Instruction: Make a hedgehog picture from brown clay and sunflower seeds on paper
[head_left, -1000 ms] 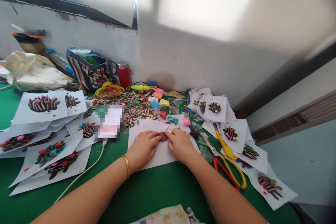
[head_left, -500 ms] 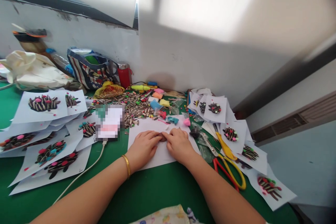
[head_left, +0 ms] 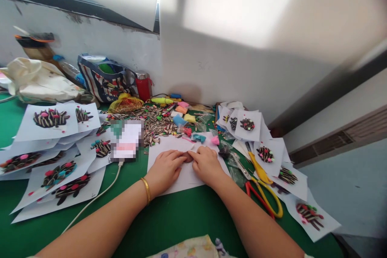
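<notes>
A small flattened lump of brown modelling clay (head_left: 188,156) lies on a sheet of white paper (head_left: 181,183) in front of me. My left hand (head_left: 166,169) comes at it from the left, fingers together and pressed along its edge. From the right, my right hand (head_left: 207,165) presses on the same clay with the index finger, its other fingers curled under. Part of the clay is hidden beneath the fingertips. Sunflower seeds (head_left: 157,123) are heaped just beyond the paper, beside bagged coloured clay such as a blue lump (head_left: 179,120) and a pink one (head_left: 215,140).
Paper sheets with seed-covered clay figures are stacked at left (head_left: 50,119) and right (head_left: 266,154). Yellow-handled scissors (head_left: 270,199) lie right of my right hand. A blurred-out phone (head_left: 125,141) with a white cable (head_left: 104,193) is at left. Behind stand a red flask (head_left: 143,88) and a striped bag (head_left: 104,80).
My right index finger has shifted slightly upward on the clay, showing a little more of it. The left hand stays almost where it was.
</notes>
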`<state>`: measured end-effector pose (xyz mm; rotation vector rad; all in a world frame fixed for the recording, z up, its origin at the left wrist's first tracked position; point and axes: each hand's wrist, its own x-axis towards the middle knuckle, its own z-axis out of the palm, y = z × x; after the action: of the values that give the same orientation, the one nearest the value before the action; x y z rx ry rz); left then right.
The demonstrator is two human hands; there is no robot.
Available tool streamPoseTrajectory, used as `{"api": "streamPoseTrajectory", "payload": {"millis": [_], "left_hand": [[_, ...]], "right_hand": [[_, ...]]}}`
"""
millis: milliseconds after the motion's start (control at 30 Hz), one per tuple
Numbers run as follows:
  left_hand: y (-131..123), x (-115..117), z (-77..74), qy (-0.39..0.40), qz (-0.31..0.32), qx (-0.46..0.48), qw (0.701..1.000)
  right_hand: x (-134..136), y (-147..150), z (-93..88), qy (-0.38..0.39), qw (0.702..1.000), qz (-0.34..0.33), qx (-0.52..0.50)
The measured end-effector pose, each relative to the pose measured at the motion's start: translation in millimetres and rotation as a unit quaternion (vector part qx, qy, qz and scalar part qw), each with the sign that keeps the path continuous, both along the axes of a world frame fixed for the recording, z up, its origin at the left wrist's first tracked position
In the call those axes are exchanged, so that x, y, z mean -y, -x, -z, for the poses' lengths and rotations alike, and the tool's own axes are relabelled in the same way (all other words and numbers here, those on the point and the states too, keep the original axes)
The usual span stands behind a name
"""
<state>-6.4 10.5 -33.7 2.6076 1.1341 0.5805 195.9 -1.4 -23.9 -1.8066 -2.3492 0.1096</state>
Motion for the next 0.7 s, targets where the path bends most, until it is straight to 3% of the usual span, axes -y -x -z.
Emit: {"api": "streamPoseTrajectory", "payload": {"millis": [700], "left_hand": [[-0.2,-0.1,0.8,0.003,0.001,-0.005,1.0]], "right_hand": [[-3.6,1.3,0.1,0.009,1.0,-0.002,-0.015]]}}
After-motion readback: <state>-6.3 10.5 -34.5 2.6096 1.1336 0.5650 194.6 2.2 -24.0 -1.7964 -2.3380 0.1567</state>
